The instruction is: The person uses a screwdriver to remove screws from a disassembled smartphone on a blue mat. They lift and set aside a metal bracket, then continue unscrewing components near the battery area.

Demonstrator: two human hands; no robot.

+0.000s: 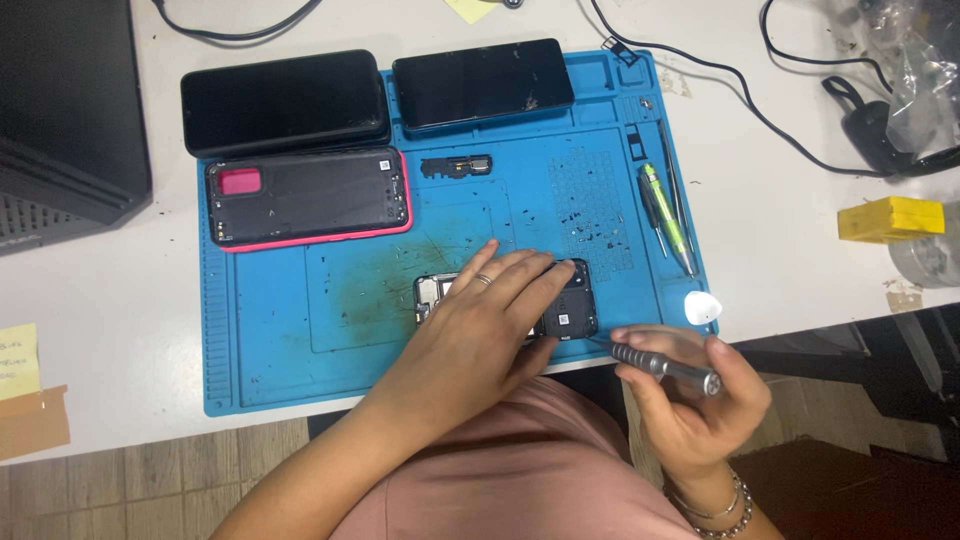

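My left hand (pixel 487 322) lies flat over an opened black phone (pixel 570 308) on the blue work mat (pixel 270 340), fingers spread across its inner parts. A ring sits on one finger. My right hand (pixel 690 400) grips a silver precision screwdriver (pixel 665 367) just off the mat's front right corner, its tip pointing left toward the phone's lower right edge. Most of the phone is hidden under my left hand.
On the mat's far side lie two dark phones (pixel 285 100) (pixel 483 83), a pink-rimmed phone back (pixel 308 198) and a small black part (pixel 456 166). Green-handled tools (pixel 664 208) and a white pick (pixel 702 308) sit at right. A yellow block (pixel 890 218), cables and a black box (pixel 70 110) surround it.
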